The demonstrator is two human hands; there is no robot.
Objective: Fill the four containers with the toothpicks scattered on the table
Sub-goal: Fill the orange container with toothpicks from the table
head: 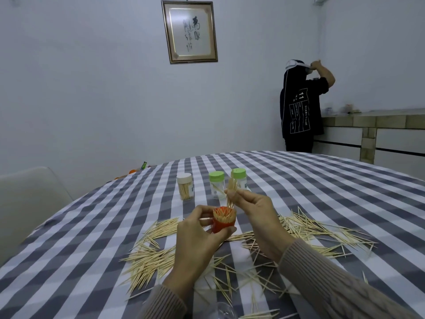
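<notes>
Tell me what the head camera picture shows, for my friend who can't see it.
A person's left hand holds a red cup packed with toothpicks while the right hand pinches a small bunch of toothpicks just above it. More loose toothpicks lie scattered on the checked tablecloth. Behind stand three jars: a white-lidded one and two green-lidded ones.

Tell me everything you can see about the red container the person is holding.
The red container is a small round open-topped cup, plastic by its look, held upright above the checked tablecloth. It is packed nearly full of pale toothpicks standing on end. The left hand grips its side and base, while the right hand pinches a bundle of toothpicks just over its mouth.
</notes>
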